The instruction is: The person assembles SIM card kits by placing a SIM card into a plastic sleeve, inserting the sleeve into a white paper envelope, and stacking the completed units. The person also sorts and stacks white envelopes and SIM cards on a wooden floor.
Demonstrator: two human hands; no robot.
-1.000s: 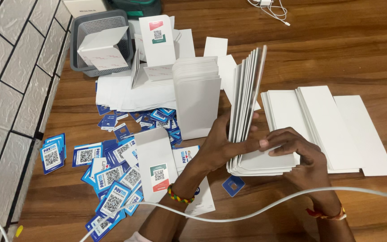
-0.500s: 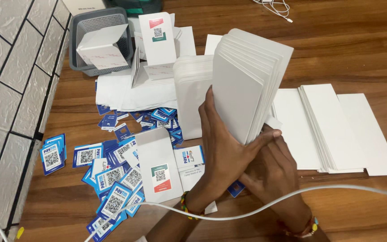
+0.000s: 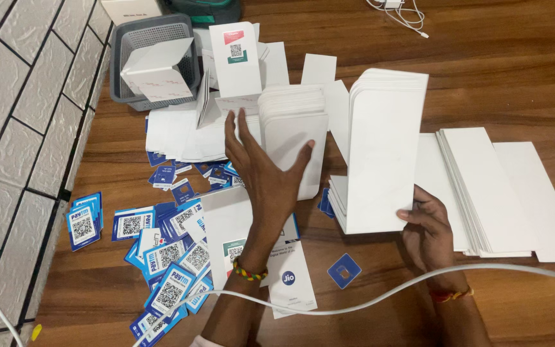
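Basket [image 3: 122, 67], grey mesh, sits top left by the tiled wall with a folded white card carton [image 3: 157, 71] tipped inside it. Your right hand [image 3: 426, 232] grips the lower edge of a stack of white envelopes [image 3: 380, 151], held upright on the wooden table [image 3: 496, 64]. Your left hand [image 3: 264, 173] is open, fingers spread, over a second standing envelope stack [image 3: 293, 122]. Blue code stickers [image 3: 162, 250] litter the left side. A white cable [image 3: 380, 297] crosses in front of both wrists. Flat white sheets [image 3: 502, 186] lie right.
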